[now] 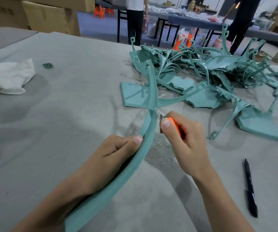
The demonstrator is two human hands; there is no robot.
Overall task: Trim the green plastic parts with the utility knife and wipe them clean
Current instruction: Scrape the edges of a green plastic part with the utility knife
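Head view looks down on a grey cloth-covered table (71,118), where the left hand (116,153) grips a long curved green part (150,129). Its fingers are curled under the strip and its thumb is pressed along the inner edge. The strip arcs up from beside the left forearm toward the pile of green parts (218,71) at the far right of the table. The right hand (183,141) is closed round the orange utility knife (176,125), thumb near the front of the handle. The blade (158,112) meets the strip's right edge a little above the left thumb. This looks like trimming in mid-stroke on one part, with the wiping not yet done (the white cloth (9,77) lies well apart at the far left). Fine shavings (158,151) are scattered on the table under the hands, and a black marker (250,188) lies to the right. The main hazard is a slip. If the blade catches on flash and then jumps free, it could skid along the edge toward the left thumb, which sits close to the cutting line. The strip is thin and held at one place only, so it may flex or twist under pressure. That could let the blade dig in and gouge the edge instead of skimming it. Too steep an angle would bring the same damage.
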